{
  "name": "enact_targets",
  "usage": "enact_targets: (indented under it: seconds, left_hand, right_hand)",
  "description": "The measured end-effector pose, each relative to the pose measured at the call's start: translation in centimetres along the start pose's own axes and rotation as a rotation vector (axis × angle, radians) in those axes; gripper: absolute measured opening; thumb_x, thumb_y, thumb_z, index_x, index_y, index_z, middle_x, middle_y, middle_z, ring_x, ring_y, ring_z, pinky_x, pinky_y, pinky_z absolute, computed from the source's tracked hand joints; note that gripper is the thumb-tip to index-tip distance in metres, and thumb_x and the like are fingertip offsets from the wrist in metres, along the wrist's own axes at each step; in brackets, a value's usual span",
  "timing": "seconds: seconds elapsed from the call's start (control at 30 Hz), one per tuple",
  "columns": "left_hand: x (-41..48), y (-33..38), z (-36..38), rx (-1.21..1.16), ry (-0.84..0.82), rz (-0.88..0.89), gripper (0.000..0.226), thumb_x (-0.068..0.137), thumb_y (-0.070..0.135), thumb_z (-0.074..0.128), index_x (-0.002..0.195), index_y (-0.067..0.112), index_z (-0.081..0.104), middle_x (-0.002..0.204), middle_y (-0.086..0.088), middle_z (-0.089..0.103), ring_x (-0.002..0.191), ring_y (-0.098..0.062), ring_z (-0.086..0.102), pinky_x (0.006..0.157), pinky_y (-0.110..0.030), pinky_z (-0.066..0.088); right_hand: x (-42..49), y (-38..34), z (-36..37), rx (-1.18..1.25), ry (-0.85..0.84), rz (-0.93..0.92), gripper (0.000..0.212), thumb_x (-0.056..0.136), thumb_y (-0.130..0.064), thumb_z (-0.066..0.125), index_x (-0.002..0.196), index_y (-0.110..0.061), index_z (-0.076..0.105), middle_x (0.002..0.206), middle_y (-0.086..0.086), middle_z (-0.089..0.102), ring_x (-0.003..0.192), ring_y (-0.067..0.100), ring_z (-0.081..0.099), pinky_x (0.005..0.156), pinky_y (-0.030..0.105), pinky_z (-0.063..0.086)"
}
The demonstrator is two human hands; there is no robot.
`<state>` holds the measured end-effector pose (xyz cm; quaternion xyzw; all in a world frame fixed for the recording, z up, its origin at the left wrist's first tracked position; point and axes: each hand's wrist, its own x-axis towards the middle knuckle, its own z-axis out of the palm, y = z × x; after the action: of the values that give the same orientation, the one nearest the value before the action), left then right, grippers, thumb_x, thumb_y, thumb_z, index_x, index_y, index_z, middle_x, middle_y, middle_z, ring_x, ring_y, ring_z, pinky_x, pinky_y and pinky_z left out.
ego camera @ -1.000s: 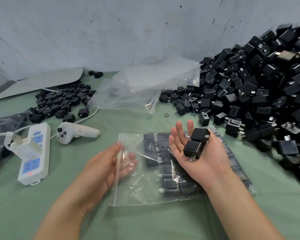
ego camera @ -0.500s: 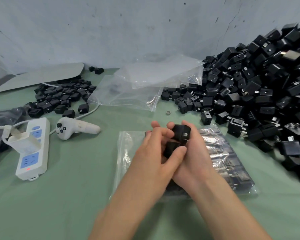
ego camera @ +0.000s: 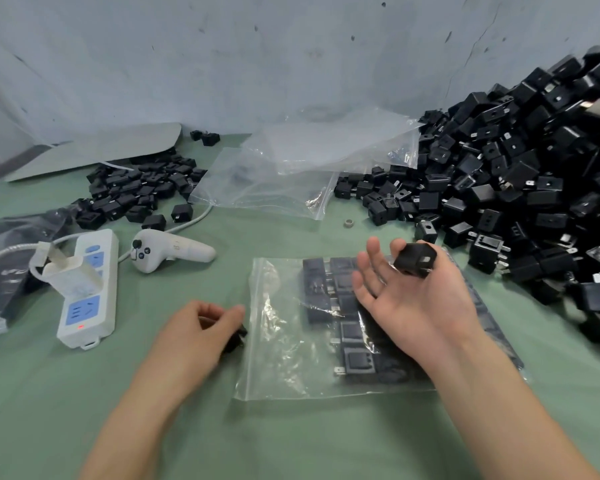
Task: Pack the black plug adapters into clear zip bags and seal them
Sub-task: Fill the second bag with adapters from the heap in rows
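Lying flat on the green cloth (ego camera: 66,403), a clear zip bag (ego camera: 281,344) is seen between the hands, its right part filled with rows of packed adapters (ego camera: 353,362) and its mouth facing left. The left hand (ego camera: 194,337) is curled round one adapter (ego camera: 237,336) just beside the bag's mouth. The right hand (ego camera: 416,306) is held palm up over the bag, fingers spread and nearly straight, and a second adapter (ego camera: 414,260) is carried on it by the forefinger. A large pile (ego camera: 534,188) of adapters is heaped at right, a smaller heap (ego camera: 136,188) at far left. Empty bags (ego camera: 309,168) lie behind; a power strip (ego camera: 87,299) and a white controller (ego camera: 174,251) lie at left.
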<state>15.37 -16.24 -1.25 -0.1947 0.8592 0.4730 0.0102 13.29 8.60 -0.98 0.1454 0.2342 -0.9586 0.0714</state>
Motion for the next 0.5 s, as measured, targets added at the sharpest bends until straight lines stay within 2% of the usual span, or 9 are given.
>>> enact_targets:
  seconds: [0.07,0.13,0.2,0.3,0.37,0.43,0.5]
  left_hand:
    - [-0.1,-0.2,0.4,0.002,-0.038,0.007,0.029,0.085,0.043,0.073,0.087,0.015,0.065,0.08,-0.001,0.07,0.064,-0.015,0.062,0.065,-0.033,0.052]
    - [0.0,-0.1,0.4,-0.073,-0.064,0.008,0.023,0.089,0.035,0.071,0.09,0.012,0.068,0.078,-0.005,0.073,0.058,-0.015,0.063,0.062,-0.03,0.056]
    - [0.0,0.0,0.3,-0.078,-0.105,0.025,0.017,0.094,0.026,0.067,0.09,0.01,0.071,0.072,-0.007,0.073,0.052,-0.012,0.061,0.055,-0.024,0.055]
    - [-0.4,0.1,0.2,-0.069,-0.162,0.045,0.013,0.098,0.016,0.061,0.092,0.007,0.069,0.065,-0.011,0.071,0.048,-0.014,0.061,0.049,-0.023,0.054]
    - [-0.6,0.2,0.2,-0.123,-0.168,0.033,0.01,0.1,0.014,0.058,0.096,0.009,0.066,0.06,-0.008,0.07,0.048,-0.018,0.063,0.054,-0.028,0.057]
    - [-0.9,0.1,0.1,-0.156,-0.138,0.023,0.009,0.101,0.019,0.055,0.098,0.015,0.063,0.064,-0.006,0.073,0.053,-0.023,0.067,0.066,-0.038,0.061]
    - [-1.2,0.1,-0.2,-0.157,-0.138,0.032,0.008,0.101,0.025,0.055,0.099,0.022,0.062,0.068,-0.005,0.074,0.057,-0.023,0.069,0.068,-0.041,0.061]
  right_hand:
    - [0.0,0.0,-0.1,0.022,0.0,0.01,0.011,0.078,-0.026,0.055,0.071,-0.021,0.062,0.098,0.002,0.072,0.078,0.022,0.072,0.081,0.035,0.051]
    - [0.1,0.2,-0.2,0.05,0.001,0.022,0.006,0.071,-0.025,0.057,0.07,-0.021,0.062,0.098,0.002,0.072,0.078,0.022,0.071,0.082,0.035,0.051]
    - [0.1,0.4,-0.4,0.073,0.02,0.035,0.006,0.072,-0.021,0.056,0.069,-0.019,0.062,0.098,0.003,0.071,0.077,0.023,0.071,0.082,0.035,0.05]
    - [0.2,0.4,-0.4,0.081,0.029,0.046,0.008,0.072,-0.019,0.056,0.069,-0.018,0.063,0.097,0.003,0.071,0.076,0.023,0.07,0.081,0.035,0.051]
    - [0.3,0.3,-0.4,0.086,0.032,0.05,0.011,0.075,-0.019,0.055,0.068,-0.018,0.063,0.097,0.003,0.071,0.076,0.022,0.07,0.079,0.035,0.051]
    - [0.3,0.4,-0.4,0.088,0.038,0.052,0.013,0.078,-0.019,0.054,0.069,-0.018,0.063,0.097,0.003,0.071,0.075,0.022,0.07,0.079,0.034,0.051]
    - [0.3,0.4,-0.4,0.094,0.034,0.057,0.01,0.076,-0.018,0.055,0.07,-0.018,0.063,0.098,0.003,0.072,0.075,0.022,0.07,0.079,0.034,0.051]
